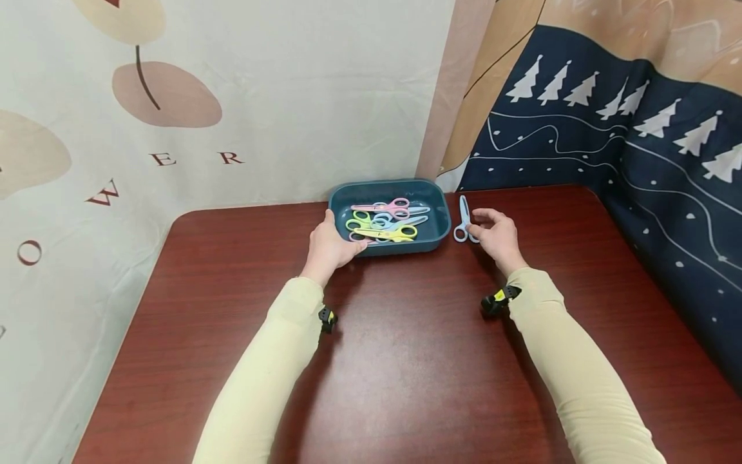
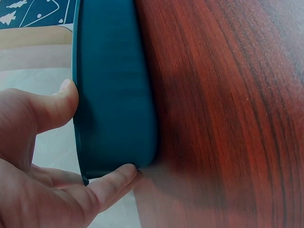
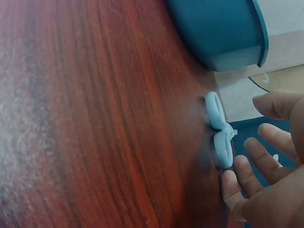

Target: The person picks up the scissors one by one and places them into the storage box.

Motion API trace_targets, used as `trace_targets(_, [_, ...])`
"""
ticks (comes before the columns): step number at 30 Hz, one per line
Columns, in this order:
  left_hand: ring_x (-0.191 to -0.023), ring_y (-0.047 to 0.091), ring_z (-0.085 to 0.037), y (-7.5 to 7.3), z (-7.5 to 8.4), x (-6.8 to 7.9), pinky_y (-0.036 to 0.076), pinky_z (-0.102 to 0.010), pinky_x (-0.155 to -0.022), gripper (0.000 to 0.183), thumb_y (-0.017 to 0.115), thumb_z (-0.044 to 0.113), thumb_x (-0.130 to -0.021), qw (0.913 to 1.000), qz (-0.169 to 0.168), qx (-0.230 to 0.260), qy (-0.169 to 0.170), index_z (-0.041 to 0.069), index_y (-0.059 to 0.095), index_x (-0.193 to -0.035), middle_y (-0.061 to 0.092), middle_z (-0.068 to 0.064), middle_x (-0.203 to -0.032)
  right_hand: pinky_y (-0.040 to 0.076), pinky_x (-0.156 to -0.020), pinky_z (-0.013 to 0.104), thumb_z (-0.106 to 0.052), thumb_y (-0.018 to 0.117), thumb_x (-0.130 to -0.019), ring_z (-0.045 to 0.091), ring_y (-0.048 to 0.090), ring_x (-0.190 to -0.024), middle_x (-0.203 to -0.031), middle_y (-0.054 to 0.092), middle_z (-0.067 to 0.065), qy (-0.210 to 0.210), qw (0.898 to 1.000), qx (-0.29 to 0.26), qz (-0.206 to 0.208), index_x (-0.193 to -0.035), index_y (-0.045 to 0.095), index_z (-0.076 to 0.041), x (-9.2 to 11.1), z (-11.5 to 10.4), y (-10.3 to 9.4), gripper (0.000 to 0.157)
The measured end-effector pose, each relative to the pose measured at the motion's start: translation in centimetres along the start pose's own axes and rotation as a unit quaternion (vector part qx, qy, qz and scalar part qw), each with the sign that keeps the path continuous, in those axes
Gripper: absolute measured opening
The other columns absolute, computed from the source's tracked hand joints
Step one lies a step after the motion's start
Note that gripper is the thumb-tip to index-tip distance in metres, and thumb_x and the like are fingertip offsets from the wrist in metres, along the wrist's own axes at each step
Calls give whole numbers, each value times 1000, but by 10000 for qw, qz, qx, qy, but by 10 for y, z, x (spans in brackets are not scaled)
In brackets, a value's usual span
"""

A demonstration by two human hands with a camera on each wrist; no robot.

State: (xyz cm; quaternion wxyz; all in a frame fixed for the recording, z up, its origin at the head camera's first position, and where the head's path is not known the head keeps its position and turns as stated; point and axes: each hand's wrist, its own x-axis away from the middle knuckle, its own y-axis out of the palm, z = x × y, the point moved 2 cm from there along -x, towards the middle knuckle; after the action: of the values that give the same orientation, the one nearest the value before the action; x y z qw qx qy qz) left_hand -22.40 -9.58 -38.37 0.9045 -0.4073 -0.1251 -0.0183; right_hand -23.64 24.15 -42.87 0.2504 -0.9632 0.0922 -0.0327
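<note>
A dark teal plastic bin stands at the back of the table, with several pairs of scissors in yellow, green, pink and light blue piled inside. My left hand holds its near left corner, the thumb at the front rim and the fingers against the end wall; the left wrist view shows the same hold on the bin. Right of the bin lies one pair of light blue scissors, blades pointing away. Beside their handle loops hovers my right hand, thumb and fingers spread, nothing gripped.
The reddish-brown wooden table ends just behind the bin. A pale printed cloth hangs behind it, and a navy cloth with white trees hangs along the right side.
</note>
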Motion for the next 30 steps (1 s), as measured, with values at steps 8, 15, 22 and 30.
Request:
trace_targets(8, [-148,36,-41,-1,2,-1,36,-49,-120,113,83,37,-87,10000,5,18,1,2,9,-166,32,-24,-164,45,-69,13,-8,69,-96,34,58,-109,-135,61,25,-37,9997,172,-142,-139,60,3,-1,3,1,45])
trace_targets(15, [-148,36,-40,-1,2,-1,36,-48,-119,113,82,37,-87,10000,-29,-10,21,2,8,-165,32,-24,-164,47,-80,24,-10,71,-95,37,57,-112,-135,61,25,-161,9975,648,-210,-138,60,3,-2,3,2,46])
trace_targets(22, [-148,36,-40,-1,2,0,37,-48,-119,114,83,38,-87,10000,-21,-15,10,2,8,-166,32,-24,-164,47,-96,47,-12,73,-94,40,57,-112,-134,62,27,-238,9938,1035,-342,-137,59,5,-3,1,5,47])
trace_targets(30, [-148,36,-40,0,0,-1,37,-48,-119,114,83,39,-87,10000,-2,-72,-6,2,8,-166,33,-24,-163,47,-103,54,-15,73,-95,41,56,-114,-134,60,27,-152,9895,1353,-490,-138,57,4,-6,3,8,49])
